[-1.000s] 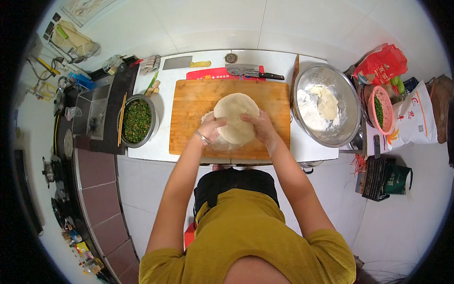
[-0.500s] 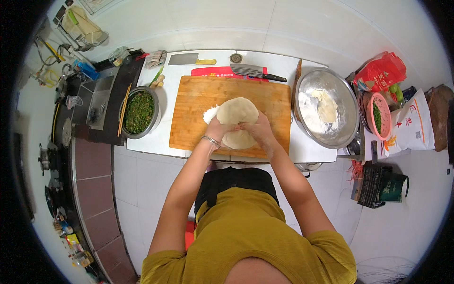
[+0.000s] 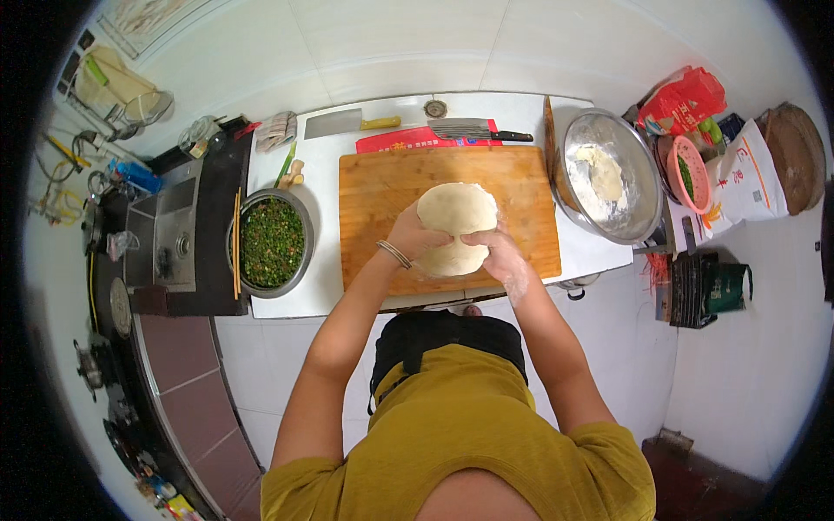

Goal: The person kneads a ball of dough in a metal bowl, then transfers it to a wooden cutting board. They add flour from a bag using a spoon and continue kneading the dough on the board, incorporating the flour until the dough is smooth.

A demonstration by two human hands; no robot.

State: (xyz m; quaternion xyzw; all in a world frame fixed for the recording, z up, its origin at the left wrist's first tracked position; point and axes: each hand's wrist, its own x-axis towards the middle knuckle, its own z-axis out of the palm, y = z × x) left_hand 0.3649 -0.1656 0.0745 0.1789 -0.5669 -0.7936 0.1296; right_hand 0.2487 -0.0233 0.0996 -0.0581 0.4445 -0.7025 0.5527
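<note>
A flattened oval of pale dough (image 3: 455, 213) is held over the wooden cutting board (image 3: 373, 187), its lower part reaching toward the board's near edge. My left hand (image 3: 413, 236), with bangles at the wrist, grips its left side, thumb lying across the top. On the right side, my right hand (image 3: 499, 253) closes on the same dough, its thumb pointing inward. The thumbs nearly meet at the middle. Most of my other fingers are hidden under the dough. Flour whitens my right wrist. Whether the dough touches the board cannot be made out.
Left of the board stands a pot of chopped green filling (image 3: 271, 241) with chopsticks (image 3: 235, 247) across its rim. A cleaver (image 3: 334, 123) and a dark-handled knife (image 3: 465, 129) lie behind. At right are a steel bowl (image 3: 638, 208) holding flour and dough, and a pink basket (image 3: 705, 174).
The view has shifted, so the board appears farther right. Both hands still hold the dough, which now sits nearer the board's middle. The loose flour left of it no longer shows there.
</note>
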